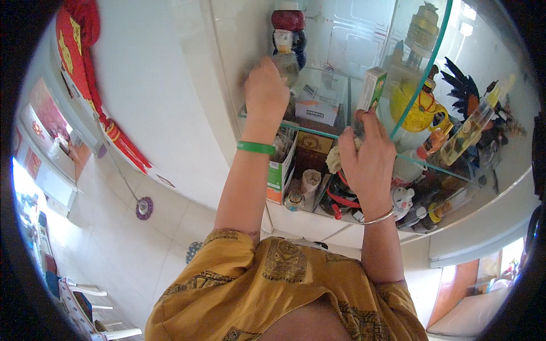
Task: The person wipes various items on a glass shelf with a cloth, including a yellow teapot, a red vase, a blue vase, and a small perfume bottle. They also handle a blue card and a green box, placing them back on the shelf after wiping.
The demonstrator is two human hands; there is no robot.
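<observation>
My left hand (268, 87), with a green wristband, is curled above the upper glass shelf by the wall. Around its fingers shows a blurred grey thing (288, 68), too smeared to name. Just behind it stands a penguin figurine (289, 40) with a dark red top. My right hand (367, 149), wearing a metal bangle, is at the glass shelf's front edge. Its fingertips overlap the lower end of an upright white and green carton (372, 90); whether they grip it cannot be told. Left of the carton lies a white and orange box (316, 108) on the shelf.
Right of the glass divider (422, 85) are a yellow teapot-shaped ornament (411, 106), a dark feathered ornament (463, 85) and a clear tube (469, 132). Below stand a green and orange box (278, 181), a small jar (294, 200) and a pig figurine (402, 199). A mop (144, 208) is on the floor.
</observation>
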